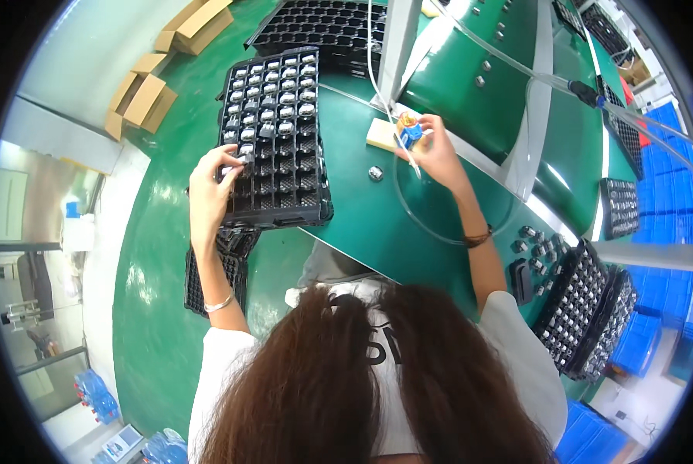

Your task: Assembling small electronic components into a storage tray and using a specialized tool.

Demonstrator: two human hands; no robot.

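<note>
My left hand (212, 182) is at the near left side of a black compartment tray (288, 215), thumb and fingers pinched on a small silvery metal part (242, 160). The tray's far rows hold several similar parts; the near rows show bare pockets. Over the green bench, my right hand (438, 155) grips a small blue and orange object (411, 133); its exact kind is unclear. A thin white tube passes close to it. Beside that hand lies a pale yellow block (381, 134), and one loose metal part (375, 173) rests on the bench between my hands.
More black trays (315, 35) are stacked beyond. Loose parts (538, 251) and filled trays (575, 298) stand at the right. A green conveyor (470, 85) with scattered parts runs past a white post (399, 50). A clear hose (416, 213) loops near my right forearm. Cardboard boxes (149, 104) sit on the floor.
</note>
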